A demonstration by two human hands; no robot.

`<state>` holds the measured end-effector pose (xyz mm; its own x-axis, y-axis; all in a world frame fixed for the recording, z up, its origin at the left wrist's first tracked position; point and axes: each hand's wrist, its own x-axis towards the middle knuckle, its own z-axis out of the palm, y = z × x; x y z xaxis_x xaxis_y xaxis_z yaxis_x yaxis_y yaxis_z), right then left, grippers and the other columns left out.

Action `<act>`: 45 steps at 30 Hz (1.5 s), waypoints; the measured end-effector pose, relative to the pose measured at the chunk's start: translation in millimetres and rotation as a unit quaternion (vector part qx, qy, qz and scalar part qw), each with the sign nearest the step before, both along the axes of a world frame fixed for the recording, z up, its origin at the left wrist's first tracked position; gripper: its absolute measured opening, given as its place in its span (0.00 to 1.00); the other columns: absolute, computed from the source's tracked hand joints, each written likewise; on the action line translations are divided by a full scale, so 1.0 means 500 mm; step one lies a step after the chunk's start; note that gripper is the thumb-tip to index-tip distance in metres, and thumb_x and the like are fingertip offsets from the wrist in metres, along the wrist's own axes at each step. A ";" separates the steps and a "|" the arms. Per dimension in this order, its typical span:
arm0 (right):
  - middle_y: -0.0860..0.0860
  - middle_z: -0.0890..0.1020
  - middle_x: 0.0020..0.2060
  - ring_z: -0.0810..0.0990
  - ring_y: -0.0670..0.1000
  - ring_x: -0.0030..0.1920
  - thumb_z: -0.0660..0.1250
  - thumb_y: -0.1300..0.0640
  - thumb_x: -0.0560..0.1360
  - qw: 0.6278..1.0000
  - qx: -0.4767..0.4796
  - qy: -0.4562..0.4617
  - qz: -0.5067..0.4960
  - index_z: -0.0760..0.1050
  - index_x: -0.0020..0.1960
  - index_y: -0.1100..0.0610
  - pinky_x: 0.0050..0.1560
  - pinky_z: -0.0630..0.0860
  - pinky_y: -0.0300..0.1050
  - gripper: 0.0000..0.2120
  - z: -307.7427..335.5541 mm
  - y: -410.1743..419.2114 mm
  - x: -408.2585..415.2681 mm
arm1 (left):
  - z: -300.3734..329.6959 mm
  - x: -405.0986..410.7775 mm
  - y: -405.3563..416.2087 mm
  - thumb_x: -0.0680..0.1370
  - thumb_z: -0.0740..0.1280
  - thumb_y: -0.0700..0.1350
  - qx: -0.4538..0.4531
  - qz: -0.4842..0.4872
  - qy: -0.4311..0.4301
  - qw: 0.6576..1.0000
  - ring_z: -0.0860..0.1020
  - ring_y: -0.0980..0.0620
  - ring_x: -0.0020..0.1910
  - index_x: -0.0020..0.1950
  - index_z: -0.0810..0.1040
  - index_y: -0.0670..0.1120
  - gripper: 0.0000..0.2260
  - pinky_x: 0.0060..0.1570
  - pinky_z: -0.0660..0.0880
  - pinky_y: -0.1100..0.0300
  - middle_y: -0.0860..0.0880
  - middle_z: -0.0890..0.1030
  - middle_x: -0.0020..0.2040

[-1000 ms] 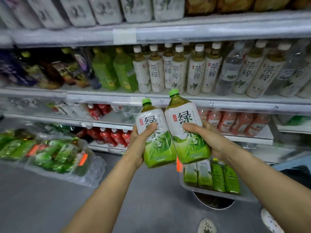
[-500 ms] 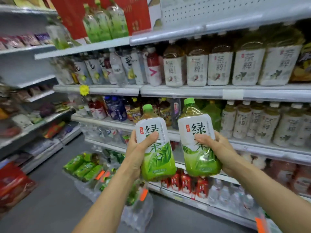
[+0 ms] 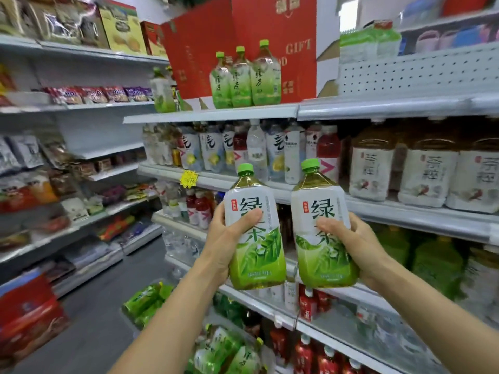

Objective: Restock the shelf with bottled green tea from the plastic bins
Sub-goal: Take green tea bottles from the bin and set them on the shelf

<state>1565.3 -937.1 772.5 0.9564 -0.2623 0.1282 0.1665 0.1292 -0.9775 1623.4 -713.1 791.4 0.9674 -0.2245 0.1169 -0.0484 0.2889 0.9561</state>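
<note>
Two bottles held side by side before the shelving.

The left hand (image 3: 224, 244) grips the left bottle (image 3: 255, 233); the right hand (image 3: 356, 247) grips the right bottle (image 3: 322, 228) at its 3 o'clock, apart. At 12 o'clock, three bottles (image 3: 244, 79) stand on the top shelf (image 3: 216, 114), gift boxes (image 3: 243, 31) behind them. At 6 o'clock, wrapped bottle packs (image 3: 224, 349) lie on the floor (image 3: 89, 333).

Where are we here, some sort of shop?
Most likely a small grocery or convenience store: long metal shelves stacked with bottled drinks and snack packets, and a yellow price tag clipped to a shelf edge.
</note>
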 end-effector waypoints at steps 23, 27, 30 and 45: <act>0.53 0.86 0.50 0.86 0.56 0.48 0.79 0.44 0.55 0.996 -0.053 -0.067 0.005 0.74 0.61 0.57 0.46 0.82 0.54 0.38 0.098 0.481 0.634 | 0.038 0.646 0.484 0.66 0.78 0.44 -0.042 -0.005 -0.042 0.998 0.84 0.36 0.47 0.65 0.75 0.42 0.30 0.42 0.82 0.45 0.35 0.83 0.55; 0.53 0.86 0.48 0.86 0.56 0.46 0.79 0.46 0.57 0.996 -0.031 -0.077 -0.027 0.74 0.60 0.56 0.43 0.82 0.54 0.34 0.110 0.625 0.726 | 0.068 0.761 0.626 0.65 0.78 0.44 -0.022 -0.042 -0.050 0.998 0.84 0.36 0.46 0.65 0.76 0.42 0.29 0.41 0.82 0.45 0.35 0.84 0.54; 0.53 0.86 0.48 0.86 0.56 0.46 0.78 0.43 0.53 0.994 -0.038 -0.086 -0.053 0.74 0.60 0.56 0.43 0.82 0.54 0.39 0.135 0.713 0.783 | 0.101 0.846 0.714 0.65 0.78 0.44 -0.021 -0.060 -0.062 0.996 0.84 0.35 0.47 0.66 0.75 0.43 0.30 0.42 0.81 0.45 0.35 0.84 0.55; 0.56 0.86 0.49 0.86 0.54 0.44 0.76 0.50 0.65 0.975 -0.077 -0.136 -0.157 0.76 0.61 0.57 0.40 0.83 0.53 0.27 0.319 0.804 0.984 | 0.182 1.105 0.812 0.65 0.80 0.46 -0.086 -0.112 -0.096 0.985 0.84 0.36 0.50 0.69 0.73 0.44 0.34 0.47 0.81 0.42 0.36 0.83 0.57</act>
<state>2057.5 -535.2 931.8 0.7572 -0.4941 0.4272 0.4300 -0.1153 -0.8955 2176.0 -307.3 882.4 0.8525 -0.3901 0.3480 -0.1409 0.4696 0.8716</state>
